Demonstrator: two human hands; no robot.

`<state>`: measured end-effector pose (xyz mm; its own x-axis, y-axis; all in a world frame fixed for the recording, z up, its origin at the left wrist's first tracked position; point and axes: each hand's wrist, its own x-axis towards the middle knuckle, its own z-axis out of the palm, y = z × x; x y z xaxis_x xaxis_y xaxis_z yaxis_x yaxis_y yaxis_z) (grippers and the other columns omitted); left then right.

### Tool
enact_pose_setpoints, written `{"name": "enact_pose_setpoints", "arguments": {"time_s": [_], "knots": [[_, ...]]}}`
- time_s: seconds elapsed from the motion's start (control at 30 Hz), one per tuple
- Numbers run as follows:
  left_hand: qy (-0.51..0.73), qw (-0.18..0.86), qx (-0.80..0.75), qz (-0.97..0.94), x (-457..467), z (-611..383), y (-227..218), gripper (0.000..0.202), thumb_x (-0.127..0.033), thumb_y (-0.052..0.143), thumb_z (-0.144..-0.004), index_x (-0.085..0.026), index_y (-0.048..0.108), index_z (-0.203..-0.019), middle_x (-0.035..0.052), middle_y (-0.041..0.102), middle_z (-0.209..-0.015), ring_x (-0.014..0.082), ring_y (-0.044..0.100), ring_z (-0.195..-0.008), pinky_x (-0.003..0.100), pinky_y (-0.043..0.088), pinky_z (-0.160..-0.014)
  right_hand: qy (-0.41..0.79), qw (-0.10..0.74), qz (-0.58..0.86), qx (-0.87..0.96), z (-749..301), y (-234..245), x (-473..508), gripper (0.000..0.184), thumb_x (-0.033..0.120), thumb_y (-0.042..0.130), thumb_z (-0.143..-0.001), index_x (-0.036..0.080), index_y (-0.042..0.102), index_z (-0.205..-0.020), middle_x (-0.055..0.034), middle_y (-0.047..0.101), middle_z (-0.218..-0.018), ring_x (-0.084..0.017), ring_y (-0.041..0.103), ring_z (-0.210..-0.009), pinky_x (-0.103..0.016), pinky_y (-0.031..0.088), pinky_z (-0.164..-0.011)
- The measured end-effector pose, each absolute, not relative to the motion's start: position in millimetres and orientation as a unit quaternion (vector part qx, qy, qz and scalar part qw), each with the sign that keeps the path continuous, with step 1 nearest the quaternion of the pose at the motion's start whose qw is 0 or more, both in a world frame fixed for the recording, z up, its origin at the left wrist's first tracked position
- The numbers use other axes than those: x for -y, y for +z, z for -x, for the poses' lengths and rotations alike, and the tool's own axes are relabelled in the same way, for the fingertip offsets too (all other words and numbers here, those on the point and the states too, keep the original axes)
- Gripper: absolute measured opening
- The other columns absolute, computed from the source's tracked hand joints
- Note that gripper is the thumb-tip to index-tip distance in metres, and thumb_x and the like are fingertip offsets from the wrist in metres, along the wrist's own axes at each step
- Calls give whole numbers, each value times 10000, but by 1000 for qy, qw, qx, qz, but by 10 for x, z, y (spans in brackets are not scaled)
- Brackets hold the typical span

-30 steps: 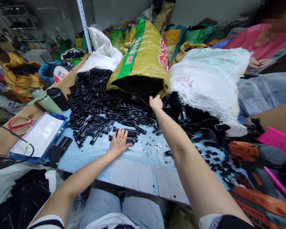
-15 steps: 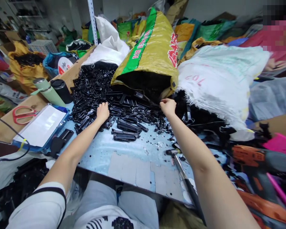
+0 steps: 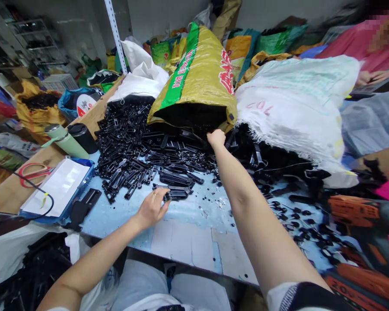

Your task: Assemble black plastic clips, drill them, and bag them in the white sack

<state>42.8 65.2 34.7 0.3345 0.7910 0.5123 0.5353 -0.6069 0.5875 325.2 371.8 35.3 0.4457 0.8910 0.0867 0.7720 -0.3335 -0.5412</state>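
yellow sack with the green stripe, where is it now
In the head view, the yellow sack lies upper centre, between two white sacks, with the right hand at the lower right of its open mouth.

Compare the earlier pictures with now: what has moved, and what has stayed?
The left hand went from the long parts forward to the black pile, then back toward the body; its fingertips are now at the long parts' left end, grip unclear. The right hand stays at the mouth of the yellow sack. The scissors and flask are where they were.
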Motion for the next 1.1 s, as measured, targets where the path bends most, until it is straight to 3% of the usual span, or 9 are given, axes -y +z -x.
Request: {"name": "enact_pose_setpoints", "arguments": {"time_s": [0.1,0.23,0.37,0.53,0.67,0.8,0.93,1.0,1.1], "knots": [[436,379,-438,-689,-429,-527,351,323,-281,478,-889,-175,485,-1194,112,602,-1065,209,605,-951,349,487,-837,103,306,792,518,-3387,387,-3517,341,304,591,-737,77,671,-979,-184,658,-979,-294,605,-981,-397,456,-889],[509,676,-391,-362,-428,-527,429,327,-306,483,-895,-144,498,-1179,58,626,-867,126,613,-668,242,502,-609,135,421,715,541,-3533,320,-2781,341,302,529,-756,98,686,-981,-118,693,-874,-237,654,-829,-354,508,-807],[484,804,-321,-128,-414,-414,502,233,-162,355,-923,-104,564,-1012,-1,562,-649,10,386,-352,115,272,-329,207,455,652,570,-3584,179,-1791,362,309,516,-760,96,681,-1001,-92,697,-802,-197,657,-681,-325,537,-660],[382,830,-369,-173,-173,-543,423,300,-295,377,-926,-134,488,-699,-30,484,-459,12,268,-240,134,137,-262,149,346,611,696,-3500,176,-583,274,342,568,-790,186,698,-972,-98,685,-948,-251,631,-909,-436,483,-869],[250,831,-403,-291,71,-1011,284,251,-388,544,-819,-149,487,-765,-12,551,-471,33,338,-238,136,156,-266,277,302,447,795,-3150,285,97,432,410,624,-799,263,584,-1202,-72,584,-1214,-222,547,-1111,-384,444,-962],[180,826,-397,-357,235,-1385,219,347,-457,582,-765,-152,503,-912,-2,597,-545,69,466,-307,140,240,-293,347,324,373,797,-3117,376,369,334,444,579,-840,224,640,-1083,-58,656,-1024,-172,609,-967,-315,485,-869],[255,721,-469,-442,253,-1401,160,488,-570,585,-731,-169,494,-994,32,656,-753,98,575,-437,172,374,-363,40,405,612,678,-4077,745,480,290,487,561,-828,291,664,-1015,-27,669,-956,-234,601,-963,-433,476,-880],[292,657,-489,-494,230,-1301,109,497,-585,592,-721,-162,520,-971,29,650,-786,85,568,-460,179,396,-391,-65,445,681,577,-4884,1050,489,343,455,435,-894,326,590,-1172,-43,609,-1148,-296,493,-1136,-555,349,-992],[307,617,-502,-523,199,-1126,28,499,-604,576,-719,-149,545,-923,23,636,-760,81,543,-455,187,388,-389,-226,407,784,412,-6101,1454,466,421,483,404,-880,279,601,-1191,-64,588,-1210,-298,506,-1128,-482,371,-988]]}}
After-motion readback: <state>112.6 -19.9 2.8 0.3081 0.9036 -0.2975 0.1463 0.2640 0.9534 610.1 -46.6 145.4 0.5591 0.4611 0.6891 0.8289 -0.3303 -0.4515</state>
